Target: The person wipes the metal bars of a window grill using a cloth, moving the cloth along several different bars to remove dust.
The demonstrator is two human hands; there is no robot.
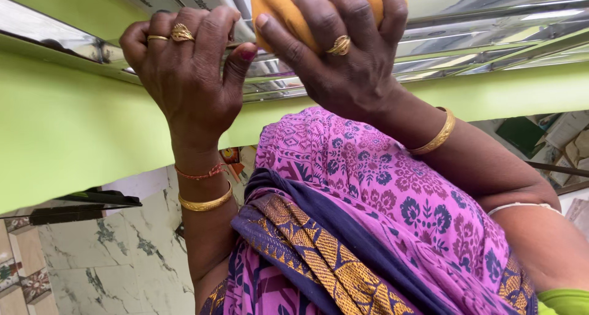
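Gripping an orange-yellow cloth (319, 11) with curled fingers (319, 26), pressed by the right hand (350, 63) against the shiny metal rails (466, 38) at the top middle of the scene. Hooked shut over the near edge of the same rails with the left hand (184, 75), just left of the cloth. Judged mid-wipe: rails to the right already gleaming, green wall (73, 124) below untouched.
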